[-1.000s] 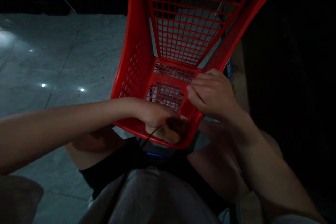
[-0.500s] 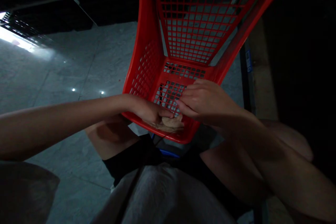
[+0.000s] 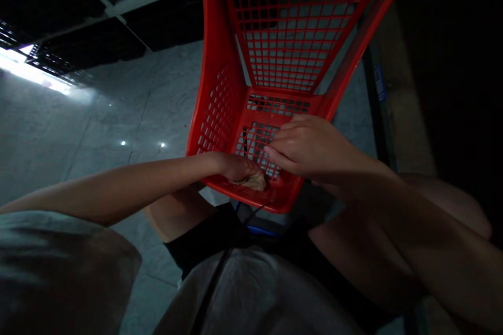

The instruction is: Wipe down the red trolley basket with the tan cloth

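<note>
A deep red plastic shopping basket (image 3: pixel 284 204) with mesh walls stands between my knees, its inside facing me. My left hand (image 3: pixel 238 167) reaches in over the near left rim. Its fingers are closed on a crumpled beige cloth (image 3: pixel 255 182), which lies against the inner face of the near wall. My right hand (image 3: pixel 304 144) is closed over the right rim of the basket, fingers curled inward and the thumb towards the mesh bottom. The rim right under this hand is hidden.
Grey floor (image 3: pixel 118 120) spreads out on the left. A dark shelf rack (image 3: pixel 157 0) with pale rails stands at the upper left. Along the right runs a brownish board edge (image 3: pixel 411 104) with a blue label (image 3: pixel 380 84). The light is dim.
My left hand has moved a little to the right with the cloth, which is now bunched more under the fingers. My right hand stays on the rim. The view has shifted slightly.
</note>
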Action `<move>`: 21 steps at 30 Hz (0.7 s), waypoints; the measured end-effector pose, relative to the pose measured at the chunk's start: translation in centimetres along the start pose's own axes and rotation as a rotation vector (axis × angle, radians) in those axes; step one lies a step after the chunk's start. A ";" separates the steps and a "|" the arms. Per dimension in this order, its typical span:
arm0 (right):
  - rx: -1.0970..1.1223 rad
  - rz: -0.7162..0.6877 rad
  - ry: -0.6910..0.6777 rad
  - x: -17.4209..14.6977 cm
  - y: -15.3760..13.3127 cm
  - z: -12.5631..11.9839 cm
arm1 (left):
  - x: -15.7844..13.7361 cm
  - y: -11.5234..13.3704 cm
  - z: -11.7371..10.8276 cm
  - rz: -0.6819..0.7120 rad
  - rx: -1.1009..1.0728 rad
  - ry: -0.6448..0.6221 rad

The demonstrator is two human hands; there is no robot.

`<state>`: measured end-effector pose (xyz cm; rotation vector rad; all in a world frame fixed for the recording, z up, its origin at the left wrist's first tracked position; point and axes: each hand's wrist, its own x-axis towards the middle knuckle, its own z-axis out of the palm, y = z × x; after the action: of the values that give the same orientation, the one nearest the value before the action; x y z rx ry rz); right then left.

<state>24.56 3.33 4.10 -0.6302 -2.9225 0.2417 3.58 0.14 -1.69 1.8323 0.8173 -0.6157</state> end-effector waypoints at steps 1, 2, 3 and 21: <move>-0.007 -0.008 -0.003 0.0 0.0 0.0 | -0.8 0.0 -0.3 -0.004 -0.047 -0.050; -0.011 -0.014 -0.004 -0.1 0.0 0.0 | -1.8 0.1 -0.8 -0.012 -0.082 -0.088; -0.015 -0.016 -0.001 -0.1 -0.1 0.0 | -3.1 0.3 -1.3 -0.025 -0.111 -0.109; 0.025 0.012 0.068 0.1 0.0 0.7 | -1.2 -1.9 -0.2 -0.149 0.368 0.044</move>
<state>24.37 3.29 3.44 -0.6397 -2.8468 0.2524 1.34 0.56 -1.81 2.1340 0.9222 -0.8696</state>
